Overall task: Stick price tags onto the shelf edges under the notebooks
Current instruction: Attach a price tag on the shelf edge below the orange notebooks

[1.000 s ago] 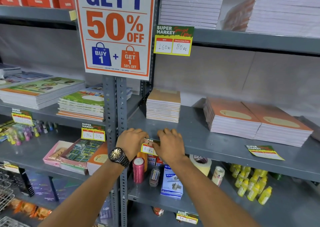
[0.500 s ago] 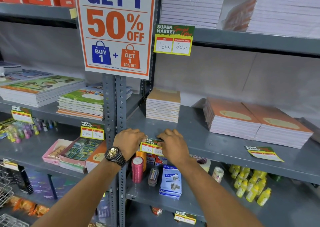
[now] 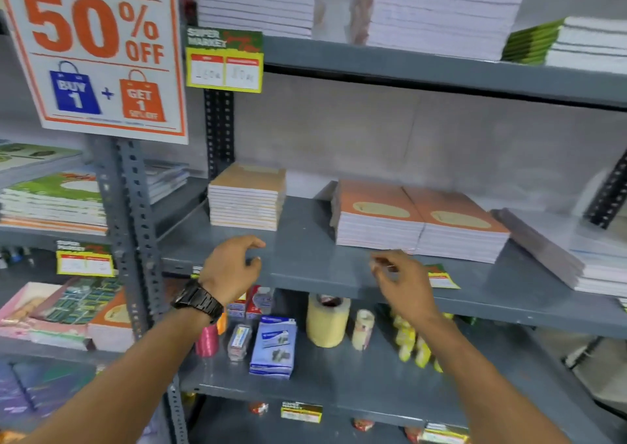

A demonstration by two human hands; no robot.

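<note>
A small stack of brown notebooks (image 3: 246,202) and two stacks of orange notebooks (image 3: 417,223) stand on the grey middle shelf (image 3: 315,260). My left hand (image 3: 230,267), with a black watch on its wrist, hovers with fingers spread in front of the shelf edge below the brown stack. It hides most of a yellow price tag (image 3: 196,270) on that edge. My right hand (image 3: 403,280) is over the shelf below the orange stacks, fingers curled and apart. A loose price tag (image 3: 442,279) lies flat just right of it, partly hidden by the hand.
A "50% OFF" sign (image 3: 98,56) hangs on the perforated post (image 3: 135,226). A price tag (image 3: 224,60) is on the upper shelf edge and another tag (image 3: 84,262) on the left shelf. Tape rolls (image 3: 327,321), a blue box (image 3: 273,348) and yellow bottles (image 3: 412,345) sit below.
Both hands have left the price tag on the shelf edge. My right hand has moved right, close to the loose tag. The view has turned right.
</note>
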